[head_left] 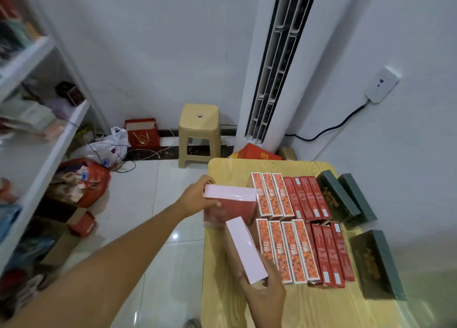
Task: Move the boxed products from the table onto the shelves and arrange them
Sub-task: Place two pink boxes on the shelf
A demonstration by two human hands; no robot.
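Both hands are on boxes at the near-left edge of the pale wood-grain table (321, 308): the left hand (197, 196) clamps thumb and fingers around the far end of a red carton with a pale pink top face (230, 204), long axis running left to right, while the right hand (265, 290) wraps the near end of a second pink-topped red carton (244, 249), tilted, long axis running away from the camera. Beside them stand two rows of orange-patterned boxes (284, 248), then slim red boxes (331, 256), then dark green boxes (376, 263) lying flat. At left, the white shelves (37, 154) hold blurred packages.
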